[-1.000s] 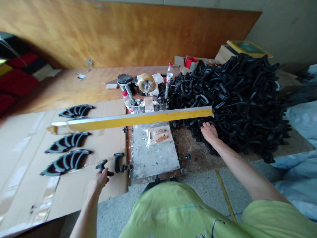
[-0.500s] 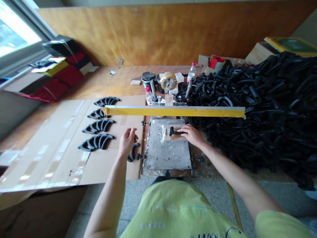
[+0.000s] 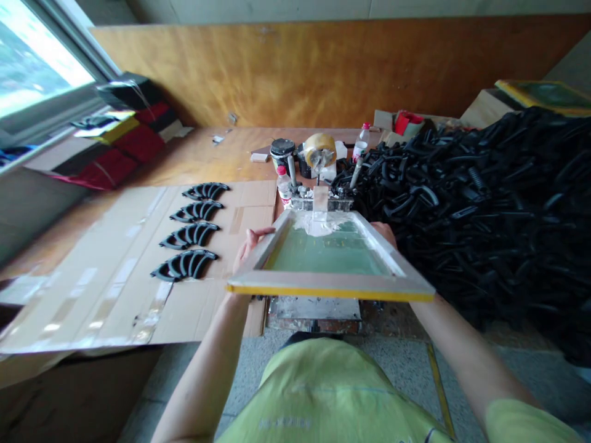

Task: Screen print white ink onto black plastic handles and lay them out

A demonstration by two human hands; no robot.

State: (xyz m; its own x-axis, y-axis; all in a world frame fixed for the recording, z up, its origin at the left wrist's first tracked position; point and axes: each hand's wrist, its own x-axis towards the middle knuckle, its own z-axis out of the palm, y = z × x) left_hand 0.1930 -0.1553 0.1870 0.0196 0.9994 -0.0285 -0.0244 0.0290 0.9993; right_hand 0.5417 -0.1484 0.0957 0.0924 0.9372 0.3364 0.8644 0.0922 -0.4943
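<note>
A hinged printing screen frame (image 3: 330, 283) with green mesh and a yellow front edge hangs tilted over the metal plate (image 3: 315, 307). My left hand (image 3: 250, 242) grips the frame's left rail, fingers curled over its top. My right hand (image 3: 385, 232) is at the right rail, mostly hidden behind the frame. White paste (image 3: 317, 224) lies at the mesh's far end. Whatever sits on the plate is hidden under the screen.
Several black curved fan-shaped parts (image 3: 184, 265) lie in a column on cardboard (image 3: 111, 289) to the left. A big heap of black plastic parts (image 3: 480, 191) fills the right. A tape roll (image 3: 319, 150), black can (image 3: 282, 151) and bottles (image 3: 362, 141) stand behind the screen's hinge.
The screen frame has swung down from upright towards the plate. Both hands left the cardboard and the plate and now sit at the frame's side rails.
</note>
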